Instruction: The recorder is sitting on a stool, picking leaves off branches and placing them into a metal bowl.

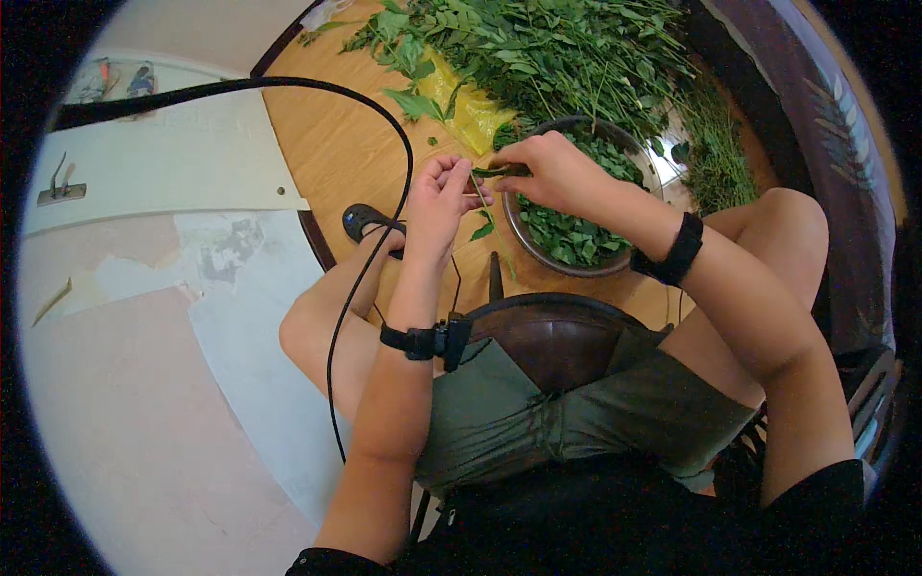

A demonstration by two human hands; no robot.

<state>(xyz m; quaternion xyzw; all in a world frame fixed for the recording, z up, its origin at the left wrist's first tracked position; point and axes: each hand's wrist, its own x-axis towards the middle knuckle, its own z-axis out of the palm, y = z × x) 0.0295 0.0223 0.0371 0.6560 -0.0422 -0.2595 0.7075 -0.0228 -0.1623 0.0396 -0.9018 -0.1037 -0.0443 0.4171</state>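
My left hand (443, 198) pinches a thin green stem (495, 219), which hangs down from the fingers with a leaf on its lower part. Just to the right, at the near left rim of a metal bowl, my right hand (544, 169) has its fingers closed on green leaves (500, 172) by the upper part of the stem. The round bowl (527, 248) stands on the floor and holds many loose green leaves (576, 227). Behind it lies a large heap of leafy stems (533, 50), partly over a yellow plastic bag (472, 115).
A pile of thin stems (720, 151) lies right of the bowl. A brown round seat (562, 338) is between my legs. A black cable (409, 144) loops past my left arm. A white door (158, 165) and a patched wall (144, 360) stand at the left.
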